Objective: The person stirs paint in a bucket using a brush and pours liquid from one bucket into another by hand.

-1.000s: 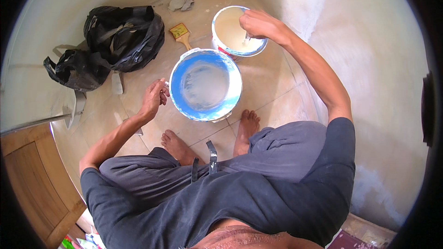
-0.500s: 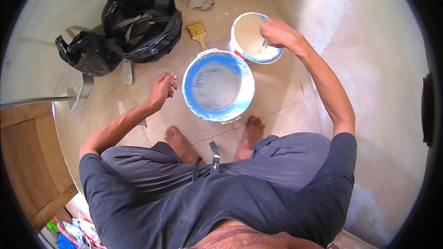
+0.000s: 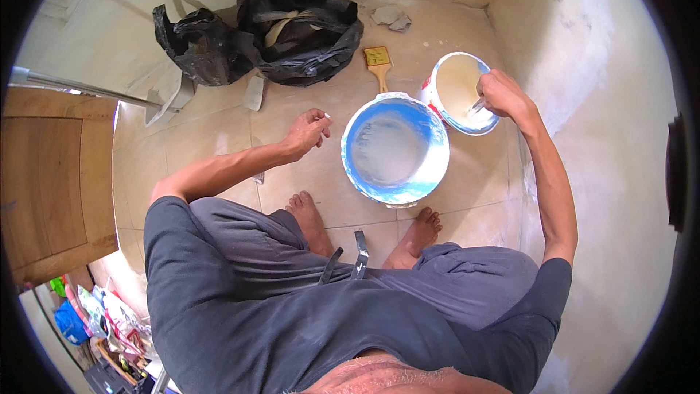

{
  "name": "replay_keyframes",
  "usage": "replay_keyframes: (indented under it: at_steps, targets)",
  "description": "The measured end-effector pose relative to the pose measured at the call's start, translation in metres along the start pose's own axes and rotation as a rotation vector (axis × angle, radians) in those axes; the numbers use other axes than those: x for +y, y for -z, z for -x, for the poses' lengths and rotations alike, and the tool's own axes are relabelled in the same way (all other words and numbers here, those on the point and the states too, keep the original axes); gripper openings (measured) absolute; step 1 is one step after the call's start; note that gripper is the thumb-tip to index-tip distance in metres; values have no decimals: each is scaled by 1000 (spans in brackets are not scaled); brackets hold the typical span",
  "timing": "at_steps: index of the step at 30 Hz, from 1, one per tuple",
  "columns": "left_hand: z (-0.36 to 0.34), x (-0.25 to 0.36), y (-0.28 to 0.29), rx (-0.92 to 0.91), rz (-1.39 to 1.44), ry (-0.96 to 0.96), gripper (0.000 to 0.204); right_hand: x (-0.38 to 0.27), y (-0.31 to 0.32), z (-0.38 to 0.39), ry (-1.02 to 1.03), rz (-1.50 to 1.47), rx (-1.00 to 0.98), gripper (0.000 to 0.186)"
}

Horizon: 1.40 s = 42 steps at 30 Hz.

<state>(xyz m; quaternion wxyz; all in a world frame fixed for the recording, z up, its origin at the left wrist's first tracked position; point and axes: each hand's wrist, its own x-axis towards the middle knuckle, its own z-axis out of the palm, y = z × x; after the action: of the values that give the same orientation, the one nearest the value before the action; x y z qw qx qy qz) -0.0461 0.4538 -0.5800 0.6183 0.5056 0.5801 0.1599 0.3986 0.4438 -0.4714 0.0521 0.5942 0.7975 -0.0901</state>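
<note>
The right hand (image 3: 502,93) grips a shiny thing (image 3: 477,106) over the pail (image 3: 429,95). Apart from it, the left hand (image 3: 307,132) curls by the tub (image 3: 420,127), its hold unclear to me. Both vessels sit close, probably for easy reach.

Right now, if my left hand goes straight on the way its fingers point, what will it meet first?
Your left hand would probably meet the blue-lined bucket first, near its left rim. Their heights are hard to judge, so it might pass above.
</note>
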Motion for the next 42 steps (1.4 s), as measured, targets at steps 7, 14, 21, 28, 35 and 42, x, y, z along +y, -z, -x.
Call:
replay_keyframes:
  at_steps: [7,14,21,28,35,42]
  targets:
    - [-3,-5,-3,-8,30,-8,25,-5,-13,-10,-17,-85,338,5]
    - [0,-7,1,-22,32,17,23,2,-12,9,92,-31,211,11]
    - [-5,-7,-1,-27,49,20,24,-4,-11,-4,35,-190,331,3]
    - [0,-3,-3,-5,19,26,24,6,-17,11,60,-130,431,9]
    - [0,0,-5,-44,21,7,24,9,-18,2,103,-231,314,6]
    - [-1,-1,-4,-30,35,10,23,22,-40,9,158,82,507,9]
